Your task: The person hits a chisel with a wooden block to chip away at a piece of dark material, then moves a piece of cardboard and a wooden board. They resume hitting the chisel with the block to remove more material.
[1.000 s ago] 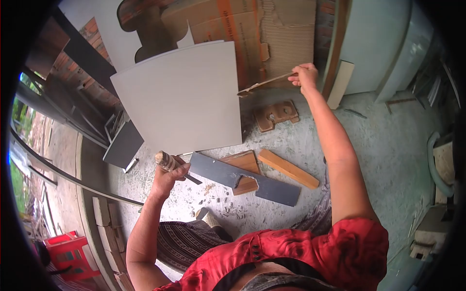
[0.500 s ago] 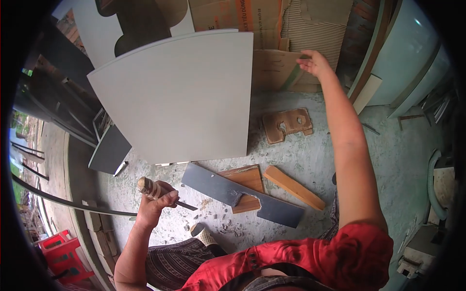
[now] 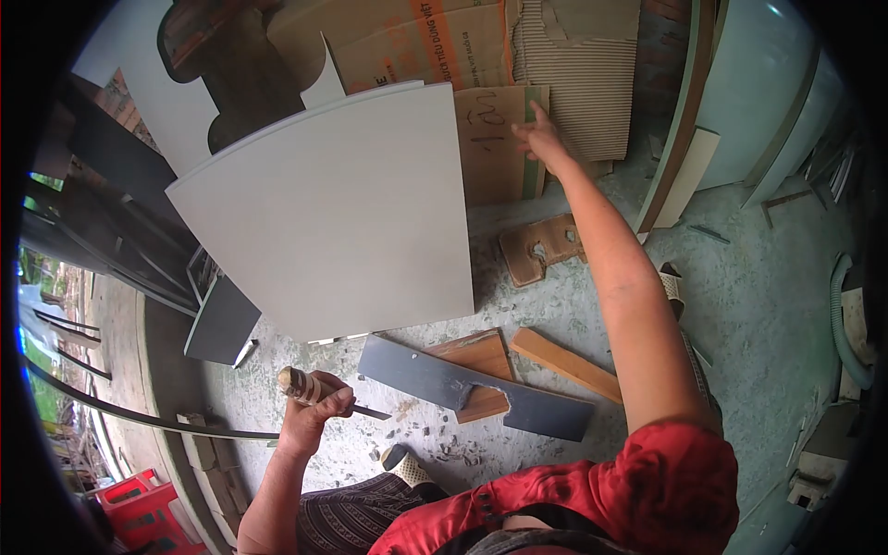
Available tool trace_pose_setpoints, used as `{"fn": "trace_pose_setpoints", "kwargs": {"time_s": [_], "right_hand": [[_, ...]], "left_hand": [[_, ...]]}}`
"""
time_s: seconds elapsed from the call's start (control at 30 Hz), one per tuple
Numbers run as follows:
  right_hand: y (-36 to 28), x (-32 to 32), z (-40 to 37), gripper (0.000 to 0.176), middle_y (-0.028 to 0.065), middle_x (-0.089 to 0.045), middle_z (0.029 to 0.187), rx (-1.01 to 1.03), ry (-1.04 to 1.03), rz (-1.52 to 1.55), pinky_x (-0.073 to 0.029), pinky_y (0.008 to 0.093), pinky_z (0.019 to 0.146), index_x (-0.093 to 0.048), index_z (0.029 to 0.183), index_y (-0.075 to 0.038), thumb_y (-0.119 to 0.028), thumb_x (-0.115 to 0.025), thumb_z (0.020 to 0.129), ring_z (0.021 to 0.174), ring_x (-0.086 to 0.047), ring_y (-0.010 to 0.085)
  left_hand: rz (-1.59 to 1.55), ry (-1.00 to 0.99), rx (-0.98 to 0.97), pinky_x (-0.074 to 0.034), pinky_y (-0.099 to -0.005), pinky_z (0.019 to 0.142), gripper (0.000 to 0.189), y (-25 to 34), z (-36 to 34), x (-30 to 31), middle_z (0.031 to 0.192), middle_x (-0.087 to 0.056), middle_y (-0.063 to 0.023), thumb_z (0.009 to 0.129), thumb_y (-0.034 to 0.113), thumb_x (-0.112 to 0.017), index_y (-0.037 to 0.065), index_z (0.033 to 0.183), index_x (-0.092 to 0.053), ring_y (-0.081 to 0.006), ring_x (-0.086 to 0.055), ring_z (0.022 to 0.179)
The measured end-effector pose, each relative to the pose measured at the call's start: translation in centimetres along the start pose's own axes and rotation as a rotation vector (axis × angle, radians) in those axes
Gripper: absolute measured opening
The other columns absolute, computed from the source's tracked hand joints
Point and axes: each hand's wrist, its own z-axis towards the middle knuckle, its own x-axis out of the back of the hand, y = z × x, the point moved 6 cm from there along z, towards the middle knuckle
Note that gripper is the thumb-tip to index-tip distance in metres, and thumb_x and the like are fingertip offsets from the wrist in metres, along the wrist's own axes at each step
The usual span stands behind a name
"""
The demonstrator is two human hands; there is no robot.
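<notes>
A chisel (image 3: 301, 384) with a tape-wrapped wooden handle is gripped in my left hand (image 3: 313, 416), its flat blade pointing right above the floor. My right hand (image 3: 544, 148) is stretched far forward, fingers spread, over the green-striped edge of a cardboard sheet (image 3: 481, 162) with handwriting on it. This sheet stands partly behind a large pale grey panel (image 3: 342, 222) with a curved top edge. Nearer to me, a dark grey board (image 3: 407, 365) with a rough notch cut in one side lies across a brown wood-grain board (image 3: 469, 350).
A wooden batten (image 3: 566, 363) lies right of the boards, with chips scattered around them. A cardboard piece with holes (image 3: 527, 254) lies beyond. Ribbed cardboard (image 3: 583, 88) leans at the back. A red plastic stool or crate (image 3: 139, 509) is at lower left.
My right hand has moved left from the cardboard's far edge and its fingers have spread. The cardboard sheet now faces me more, showing its handwriting. My left hand keeps the chisel.
</notes>
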Motion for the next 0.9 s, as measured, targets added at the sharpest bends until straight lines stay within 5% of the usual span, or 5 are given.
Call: {"fn": "trace_pose_setpoints", "kwargs": {"time_s": [0.17,0.37,0.5,0.73,0.9], "right_hand": [[5.6,0.7,-3.1,0.050,0.0105,-0.064,0.084,0.122,0.039,-0.137,-0.048,0.0301,0.062,-0.049,0.124,-0.002,-0.019,-0.065,0.080,0.063,-0.061,0.0176],[15.7,5.2,-11.7,0.024,0.0140,-0.061,0.072,0.054,0.196,-0.476,-0.048,0.0381,0.056,-0.057,0.087,-0.003,-0.020,-0.068,0.074,0.058,-0.062,0.0268],[20.3,8.1,-20.3,0.053,0.0188,-0.063,0.076,-0.127,0.266,-0.699,-0.048,0.0449,0.060,-0.061,0.071,0.000,-0.051,-0.054,0.081,0.056,-0.062,0.0319],[22.7,5.3,-39.3,0.071,0.0175,-0.057,0.114,-0.251,-0.150,-0.817,-0.044,0.0415,0.088,-0.052,0.120,-0.003,-0.051,-0.069,0.071,0.107,-0.055,0.0329],[23.0,5.6,-42.3,0.094,0.0100,-0.035,0.140,-0.294,-0.225,-1.182,-0.032,0.0426,0.104,-0.015,0.144,-0.019,-0.031,-0.072,0.070,0.128,-0.035,0.0303]], "left_hand": [[-0.021,0.050,-0.026,-0.048,-0.0272,0.063,0.031,0.7,-2.4,-0.5,0.073,-0.060,-0.0053,0.074,0.023,-0.076,0.001,0.087,-0.058,-0.0139,-0.058,0.067],[0.072,0.044,-0.111,-0.046,-0.0277,0.065,0.024,1.1,-6.2,-0.4,0.076,-0.060,-0.0061,0.078,0.017,-0.070,-0.001,0.088,-0.058,-0.0139,-0.057,0.070],[0.110,0.048,-0.180,-0.045,-0.0250,0.059,0.023,1.1,-7.8,-0.4,0.074,-0.058,-0.0048,0.078,0.017,-0.070,-0.001,0.087,-0.058,-0.0120,-0.055,0.066],[-0.058,0.017,-0.225,-0.041,-0.0228,0.052,0.024,0.5,-8.3,-0.5,0.071,-0.053,0.0020,0.078,0.023,-0.073,0.007,0.084,-0.057,-0.0077,-0.049,0.060],[-0.020,0.075,-0.163,-0.055,-0.0368,0.069,0.026,-1.3,-8.3,0.2,0.097,-0.061,-0.0091,0.082,0.019,-0.061,0.003,0.103,-0.056,-0.0188,-0.061,0.081]]}}
